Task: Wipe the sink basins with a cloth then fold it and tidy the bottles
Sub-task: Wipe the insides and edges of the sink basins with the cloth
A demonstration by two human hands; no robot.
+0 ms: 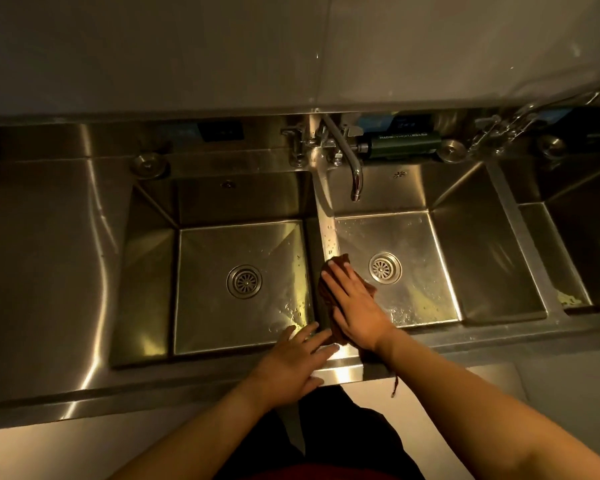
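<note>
A brown cloth (340,262) lies over the ridge between the left basin (222,323) and the middle basin (416,244). My right hand (354,306) presses flat on the cloth with straight fingers. Fingers spread, my left hand (291,362) rests on the sink's front rim by the left basin's near right corner, just left of the cloth. A dark green bottle (402,146) lies on its side on the back ledge behind the middle basin. Water drops dot both basin floors.
A swivel faucet (352,168) hangs over the middle basin's back edge. A third basin (582,237) is at the far right, with a second tap (520,123) behind it. A steel drainboard (42,254) spreads to the left. Round caps sit on the back ledge.
</note>
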